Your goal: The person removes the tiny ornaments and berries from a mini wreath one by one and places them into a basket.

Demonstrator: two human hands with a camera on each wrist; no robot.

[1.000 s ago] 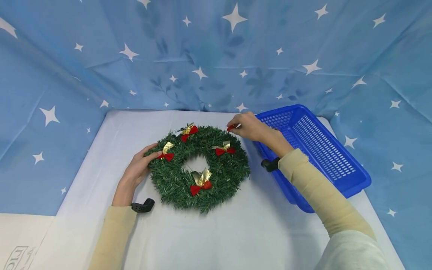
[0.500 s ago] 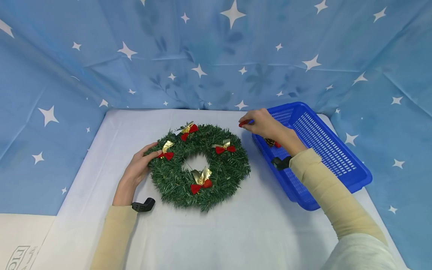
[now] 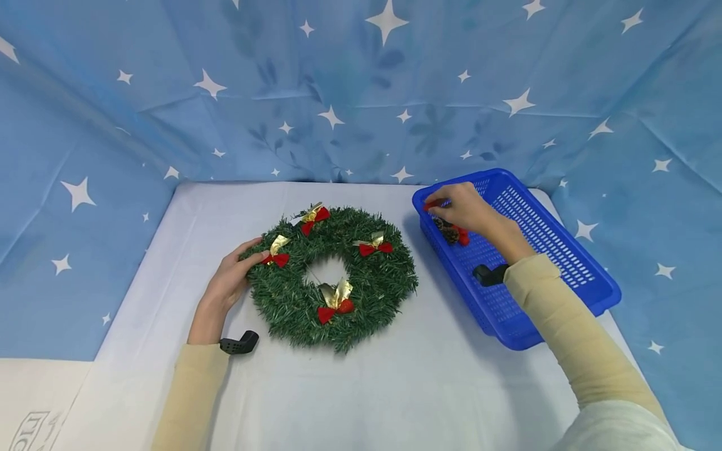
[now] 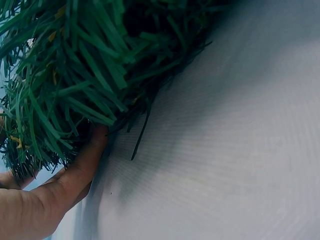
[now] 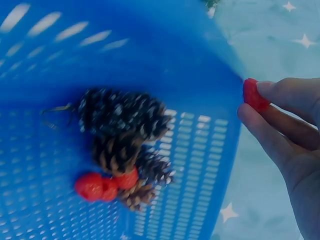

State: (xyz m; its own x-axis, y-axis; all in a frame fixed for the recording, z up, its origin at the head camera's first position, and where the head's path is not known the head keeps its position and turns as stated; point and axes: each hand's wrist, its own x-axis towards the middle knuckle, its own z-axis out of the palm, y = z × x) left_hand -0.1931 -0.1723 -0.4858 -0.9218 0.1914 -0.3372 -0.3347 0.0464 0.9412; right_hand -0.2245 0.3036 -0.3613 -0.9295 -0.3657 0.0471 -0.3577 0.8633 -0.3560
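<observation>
On the table lies a green wreath (image 3: pixel 383 282) decorated with several red bows (image 3: pixel 376 249) with gold leaves. One red ball (image 3: pixel 346 306) sits beside the front bow. My left hand (image 3: pixel 228 279) grips the wreath's left edge, its thumb near a bow; in the left wrist view some fingers are hidden by the green needles. My right hand (image 3: pixel 468 207) is over the far left corner of the blue basket (image 3: pixel 586 275). Between thumb and fingers it pinches a small red ornament (image 5: pixel 256 95). The ornament's exact kind is unclear.
Inside the basket, several pine cones (image 5: pixel 122 115) and red balls (image 5: pixel 90 186) lie together near its left wall. A white cloth (image 3: pixel 361 394) covers the table. Blue star-printed curtains (image 3: pixel 338 81) enclose the back and sides.
My right hand has moved right, from the wreath's far right edge to over the basket, carrying the red ornament. My left hand has kept its hold on the wreath.
</observation>
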